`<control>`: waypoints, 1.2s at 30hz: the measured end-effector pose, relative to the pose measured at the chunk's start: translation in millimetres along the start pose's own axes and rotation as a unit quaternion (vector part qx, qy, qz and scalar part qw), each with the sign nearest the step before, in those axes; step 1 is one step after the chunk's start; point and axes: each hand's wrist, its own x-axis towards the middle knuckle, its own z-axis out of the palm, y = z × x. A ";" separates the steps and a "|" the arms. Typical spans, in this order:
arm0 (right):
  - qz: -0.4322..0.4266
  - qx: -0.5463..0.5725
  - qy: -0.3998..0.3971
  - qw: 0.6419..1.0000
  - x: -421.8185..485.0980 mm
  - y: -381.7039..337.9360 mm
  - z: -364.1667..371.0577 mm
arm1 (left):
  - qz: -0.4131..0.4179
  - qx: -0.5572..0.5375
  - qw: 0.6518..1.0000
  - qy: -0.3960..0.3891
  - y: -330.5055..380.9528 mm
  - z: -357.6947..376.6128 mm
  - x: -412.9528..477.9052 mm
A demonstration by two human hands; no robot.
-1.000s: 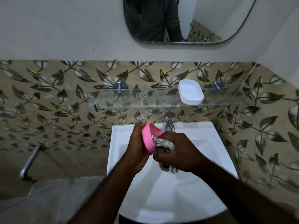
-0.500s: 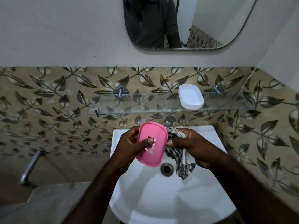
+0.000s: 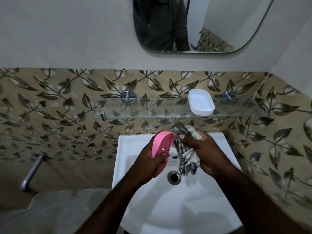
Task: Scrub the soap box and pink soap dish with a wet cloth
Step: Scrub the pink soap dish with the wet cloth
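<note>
Fingers of the left hand are curled round the lower edge of the pink soap dish, the thumb pressed on its face beside the drain holes. The dish stands tilted on edge over the back of the sink. The right hand has its fingers closed round a bunched checked cloth, thumb on top. The cloth meets the dish's upper right edge and hangs down above the drain.

The cloth and dish cover most of the tap, so only its top shows. The white soap box sits apart on the glass shelf above, towards its right end. A mirror hangs higher on the wall and a metal pipe sticks out at the left.

Count: 2 hands, 1 cloth, 1 pink dish, 1 white box, 2 round shelf mounts, 1 drain.
</note>
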 end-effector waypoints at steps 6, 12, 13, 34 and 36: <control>-0.260 -0.256 0.014 0.931 -18.2 -19.0 10.7 | -0.088 0.144 0.985 -0.027 6.6 -3.2 1.6; -0.470 -0.594 -0.072 0.649 -34.9 10.7 25.3 | -0.064 0.210 0.975 -0.021 19.6 0.6 -1.2; -0.438 -0.586 -0.047 0.680 -33.1 12.2 21.3 | -0.084 0.203 0.975 -0.017 21.3 0.3 -2.5; -0.371 -0.587 -0.012 0.719 -40.9 7.8 27.1 | -0.062 0.176 0.982 0.029 21.1 -1.7 -10.1; -0.352 -0.531 0.019 0.771 -38.0 0.5 28.9 | -0.058 0.156 0.985 0.033 17.1 1.9 -14.5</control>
